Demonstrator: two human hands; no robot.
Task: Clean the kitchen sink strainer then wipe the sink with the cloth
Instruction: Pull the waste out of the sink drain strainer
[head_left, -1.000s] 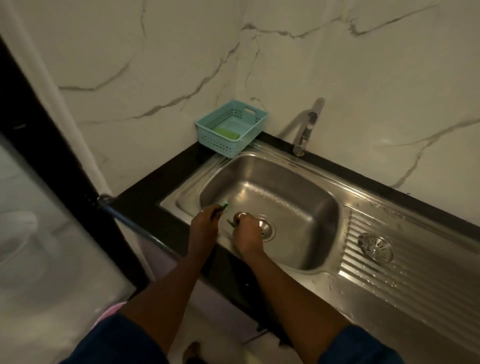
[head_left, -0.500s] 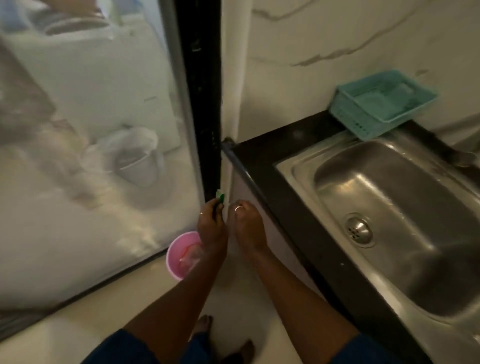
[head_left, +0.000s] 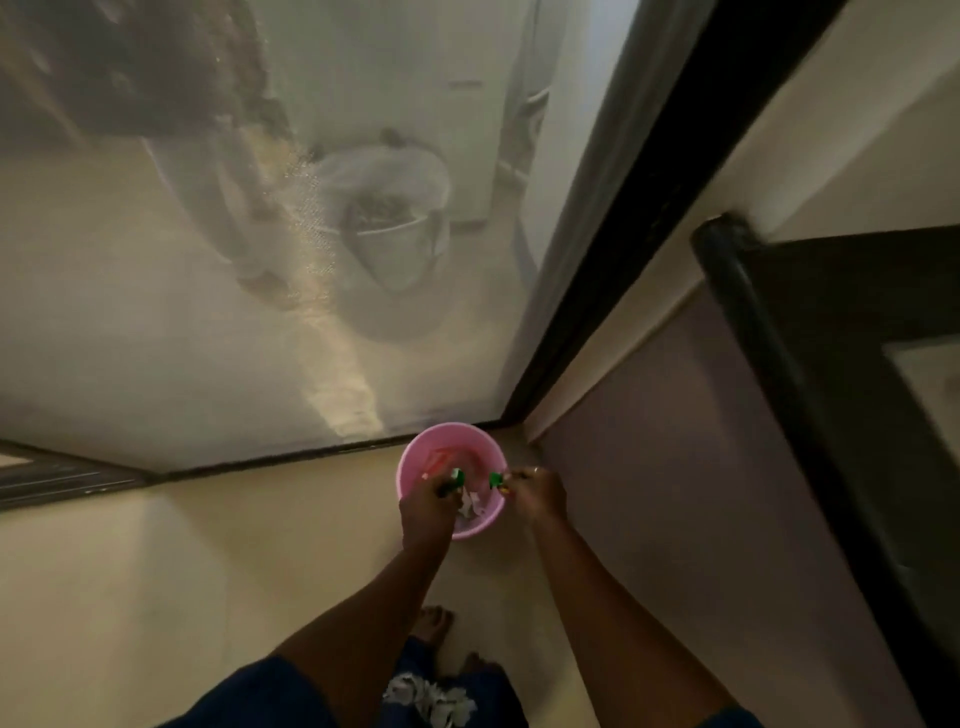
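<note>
Seen from the head view, the left hand (head_left: 431, 500) curls its fingers round a small green item (head_left: 457, 475) over the pink bucket (head_left: 415, 453), which stands on the floor. The right hand (head_left: 537, 493) pinches another green piece (head_left: 496, 479) above the bucket's rim. The strainer cannot be made out.

Bin (head_left: 470, 447) open above (glass door (head_left: 208, 312) behind).

Dim corner beside a frosted glass door (head_left: 234, 322).
A beige floor (head_left: 156, 571) meets the door's black frame (head_left: 654, 208); a mauve cabinet side (head_left: 675, 493) stands under the dark table (head_left: 743, 312) edge.
</note>
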